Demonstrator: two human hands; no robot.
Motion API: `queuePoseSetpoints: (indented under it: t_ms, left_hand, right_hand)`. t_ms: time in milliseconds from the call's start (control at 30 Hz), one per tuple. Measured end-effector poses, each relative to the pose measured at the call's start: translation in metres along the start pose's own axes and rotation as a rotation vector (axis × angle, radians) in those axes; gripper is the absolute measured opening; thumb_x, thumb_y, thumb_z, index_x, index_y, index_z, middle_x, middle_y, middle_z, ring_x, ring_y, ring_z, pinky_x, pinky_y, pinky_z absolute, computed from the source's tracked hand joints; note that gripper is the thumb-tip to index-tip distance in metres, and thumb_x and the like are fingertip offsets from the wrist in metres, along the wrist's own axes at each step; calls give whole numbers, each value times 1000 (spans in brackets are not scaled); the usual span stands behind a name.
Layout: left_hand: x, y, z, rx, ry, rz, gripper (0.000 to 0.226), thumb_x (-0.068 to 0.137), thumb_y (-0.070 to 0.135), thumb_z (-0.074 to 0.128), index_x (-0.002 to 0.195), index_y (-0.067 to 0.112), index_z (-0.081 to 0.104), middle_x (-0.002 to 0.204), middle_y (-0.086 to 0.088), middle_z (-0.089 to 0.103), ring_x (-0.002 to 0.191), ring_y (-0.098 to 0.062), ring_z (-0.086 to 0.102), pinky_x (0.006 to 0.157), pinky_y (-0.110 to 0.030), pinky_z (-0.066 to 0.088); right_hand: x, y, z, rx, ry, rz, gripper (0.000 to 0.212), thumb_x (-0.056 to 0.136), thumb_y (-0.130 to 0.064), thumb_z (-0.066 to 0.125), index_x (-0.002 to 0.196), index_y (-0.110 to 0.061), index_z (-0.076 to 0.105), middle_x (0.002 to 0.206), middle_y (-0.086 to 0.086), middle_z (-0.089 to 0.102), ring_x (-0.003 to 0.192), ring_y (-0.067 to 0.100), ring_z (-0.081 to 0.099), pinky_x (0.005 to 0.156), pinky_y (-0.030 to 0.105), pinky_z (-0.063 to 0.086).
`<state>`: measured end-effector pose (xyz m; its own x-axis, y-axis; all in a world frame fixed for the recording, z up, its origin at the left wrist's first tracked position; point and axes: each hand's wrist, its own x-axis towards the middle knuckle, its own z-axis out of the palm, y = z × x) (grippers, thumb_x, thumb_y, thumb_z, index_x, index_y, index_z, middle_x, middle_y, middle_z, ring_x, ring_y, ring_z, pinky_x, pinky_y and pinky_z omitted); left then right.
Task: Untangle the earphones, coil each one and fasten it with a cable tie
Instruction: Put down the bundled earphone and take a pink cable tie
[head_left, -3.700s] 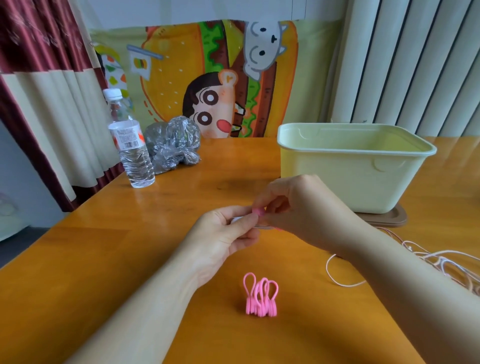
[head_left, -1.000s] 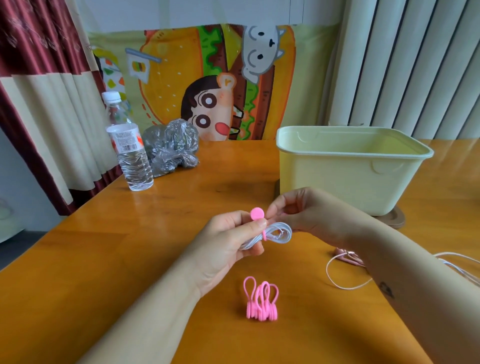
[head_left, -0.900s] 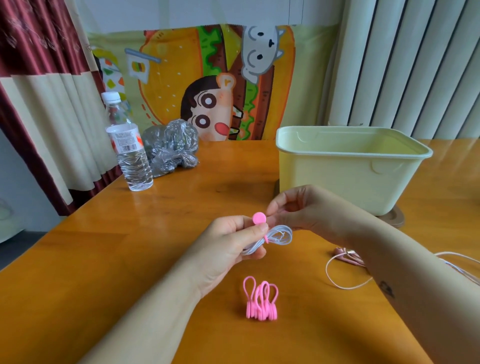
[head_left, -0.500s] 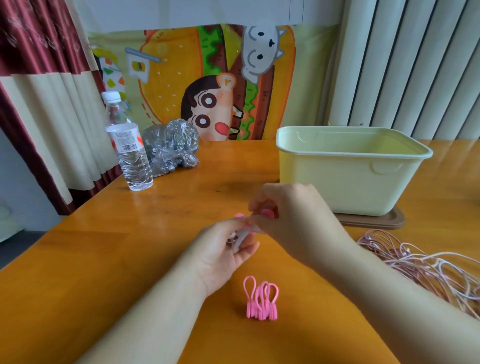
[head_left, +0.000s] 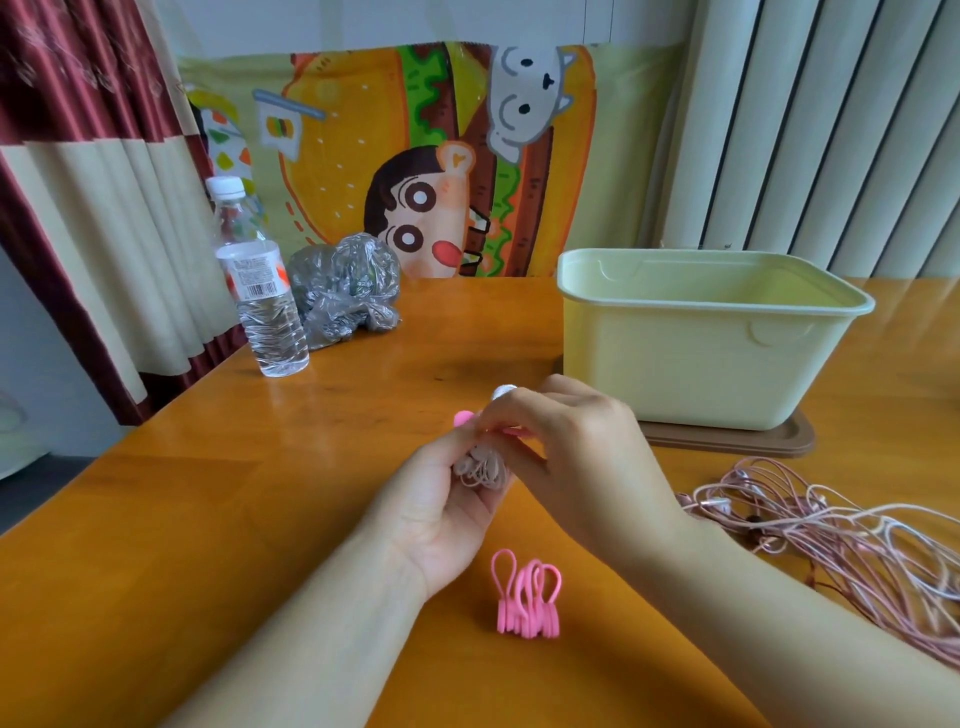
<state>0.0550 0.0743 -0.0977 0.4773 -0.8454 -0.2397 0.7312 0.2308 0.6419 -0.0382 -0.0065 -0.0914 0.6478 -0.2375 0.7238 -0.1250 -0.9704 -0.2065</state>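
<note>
Pink tie (head_left: 464, 418) meets coil (head_left: 480, 467). Our left hand (head_left: 441, 504) grips the coil as anchor; right hand (head_left: 576, 452), 3 o'clock, pinches tie.

The left hand (head_left: 441, 514) and right hand (head_left: 576, 457) meet, fingers curled, pinching.

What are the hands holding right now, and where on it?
The left hand grips the coiled earphone around its bundle; the right hand pinches the pink cable tie at the coil's top.
</note>
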Motion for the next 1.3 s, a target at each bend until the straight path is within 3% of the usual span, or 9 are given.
queuePoseSetpoints:
  t_ms: [100,267,400,500,700,867,1033,1167,1300]
  left_hand:
    - [-1,0,2,26,25,45,26,83,10,59,60,7,71,58,-5,65,53,-9,65,56,-17,55]
    - [-1,9,2,-46,34,54,15,91,13,54,91,1,62,79,-13,72,69,-19,72,76,-22,54]
    - [-2,17,2,-99,-13,76,35,77,18,62,109,4,60,102,-15,68,105,-25,64,84,-29,54]
    - [-4,20,4,-73,-82,51,27,77,23,61,98,6,66,89,-9,71,82,-15,70,79,-30,57]
    - [-11,18,6,52,-201,-68,25,78,20,56,74,11,78,69,-1,67,59,-7,65,82,-33,54]
    - [-9,17,6,19,-180,-98,18,69,17,61,68,6,76,62,-2,57,52,-7,57,63,-26,56]
    - [-11,18,7,4,-188,-132,24,71,16,62,77,-4,75,63,-7,60,49,-9,55,54,-23,56]
    - [-10,18,5,-16,-202,-171,20,74,13,59,84,-2,69,63,-7,56,45,-10,54,49,-24,54]
    - [-8,19,5,-8,-181,-186,23,72,12,60,91,1,65,61,-5,52,42,-7,51,45,-22,52]
  right_hand:
    - [2,4,-3,263,-33,162,12,78,-15,73,87,-23,73,76,-8,64,72,-2,57,63,8,42]
    - [9,5,-12,731,-149,356,17,77,-2,74,82,-18,71,83,-4,74,80,5,68,72,15,51]
    - [14,15,-16,1008,-180,473,8,69,-13,74,75,-17,71,72,-3,72,67,5,63,64,15,49]
    - [13,23,-15,1144,-223,551,14,65,-19,73,78,-16,76,79,5,72,72,10,62,67,19,51]
    - [18,27,-27,1027,-251,493,23,67,-20,71,88,-10,71,85,9,71,77,13,64,70,19,52]
    - [20,22,-35,874,-288,378,25,70,-21,71,85,-1,68,87,14,72,78,17,67,73,22,55]
    - [20,21,-34,730,-289,304,33,69,-29,71,91,-4,70,93,4,71,85,19,66,79,28,55]
    - [20,19,-34,800,-285,298,30,68,-24,72,88,-1,71,100,-4,72,93,11,68,81,21,54]
    - [19,16,-32,857,-286,318,18,70,-14,75,81,-1,71,98,-1,73,97,12,68,85,28,55]
